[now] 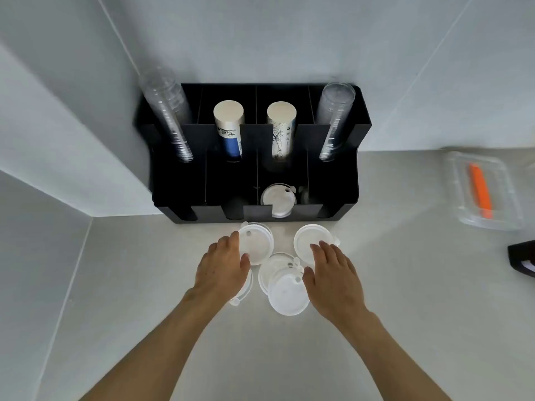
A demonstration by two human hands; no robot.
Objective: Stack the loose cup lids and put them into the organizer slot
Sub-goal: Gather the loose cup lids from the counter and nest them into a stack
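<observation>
Several loose white cup lids lie on the pale counter in front of a black organizer point(333, 175). My left hand point(221, 269) rests on the left lid point(259, 241), thumb and fingers around its edge. Another lid point(244, 287) peeks out from under that hand. My right hand point(333, 276) lies with spread fingers on the edge of the right lid point(307, 240). Between the hands sit two overlapping lids point(285, 293). A stack of lids point(278, 198) stands in the organizer's third front slot.
The organizer's back slots hold clear cup stacks point(170, 117) point(333, 123) and two paper cup stacks point(228, 125) point(282, 128). A clear box with an orange item point(482, 192) sits at the right, a black object point(524, 257) at the right edge. Walls close the left and back.
</observation>
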